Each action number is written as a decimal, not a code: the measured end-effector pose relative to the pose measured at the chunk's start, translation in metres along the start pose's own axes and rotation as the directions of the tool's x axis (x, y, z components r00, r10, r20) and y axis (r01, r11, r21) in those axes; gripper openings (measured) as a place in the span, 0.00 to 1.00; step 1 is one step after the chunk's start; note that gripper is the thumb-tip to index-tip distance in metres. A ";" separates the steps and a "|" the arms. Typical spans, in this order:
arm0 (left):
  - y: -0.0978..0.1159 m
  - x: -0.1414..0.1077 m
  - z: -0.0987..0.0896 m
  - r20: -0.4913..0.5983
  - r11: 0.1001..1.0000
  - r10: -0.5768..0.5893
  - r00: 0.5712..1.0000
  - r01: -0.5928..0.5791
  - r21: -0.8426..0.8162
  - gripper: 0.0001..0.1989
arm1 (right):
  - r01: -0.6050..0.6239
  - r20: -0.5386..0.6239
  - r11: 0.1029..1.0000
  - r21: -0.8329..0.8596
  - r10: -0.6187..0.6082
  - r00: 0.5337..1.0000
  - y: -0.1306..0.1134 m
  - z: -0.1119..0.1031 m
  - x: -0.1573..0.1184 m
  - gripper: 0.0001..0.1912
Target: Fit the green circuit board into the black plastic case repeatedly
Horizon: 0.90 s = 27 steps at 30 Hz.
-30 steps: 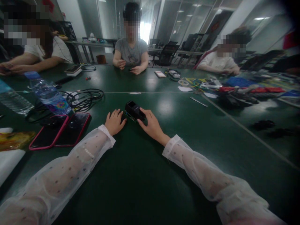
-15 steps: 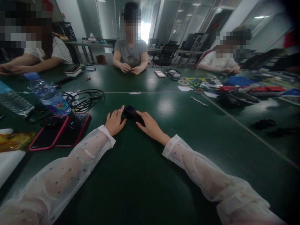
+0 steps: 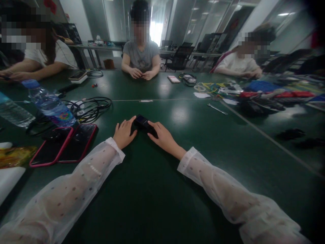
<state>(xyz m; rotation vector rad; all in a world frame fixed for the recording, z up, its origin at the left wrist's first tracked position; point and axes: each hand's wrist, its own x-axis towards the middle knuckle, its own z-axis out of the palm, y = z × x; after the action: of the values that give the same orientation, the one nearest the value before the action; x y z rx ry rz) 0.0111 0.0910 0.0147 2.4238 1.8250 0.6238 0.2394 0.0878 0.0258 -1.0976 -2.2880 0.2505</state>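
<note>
A small black device with a little dark screen [image 3: 142, 121] lies on the green tabletop in front of me, between my hands. My right hand [image 3: 164, 136] grips its right end, fingers along the far side and thumb on the near side. My left hand [image 3: 124, 133] rests at the device's left end with the fingers spread; its index fingertip is at the corner, and whether it presses there I cannot tell. Both forearms are in sheer white dotted sleeves.
Left are two red-edged phones [image 3: 78, 144], a water bottle [image 3: 52, 105] and coiled black cables [image 3: 95, 106]. A wrench [image 3: 217, 109] lies to the right, before a heap of cables and bags [image 3: 269, 98]. Three people sit around the table [image 3: 157, 196].
The device has shifted very slightly and more of its right end shows by my right hand. My hands keep nearly the same place; the view has moved a little.
</note>
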 end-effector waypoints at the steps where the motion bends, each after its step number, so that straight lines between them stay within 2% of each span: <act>1: 0.000 0.000 0.000 0.002 1.000 0.000 1.000 0.000 -0.004 0.33 | -0.002 0.001 1.000 0.001 0.002 1.000 0.000 0.000 0.000 0.27; 27: 0.000 0.000 0.000 0.006 0.999 0.014 1.000 -0.014 0.041 0.34 | -0.016 0.030 1.000 -0.021 0.017 0.999 0.001 -0.001 -0.001 0.29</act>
<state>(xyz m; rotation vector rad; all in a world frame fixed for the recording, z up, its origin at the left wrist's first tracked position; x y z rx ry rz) 0.0108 0.0908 0.0149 2.4639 1.8385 0.5849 0.2411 0.0880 0.0260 -1.1306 -2.3136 0.2522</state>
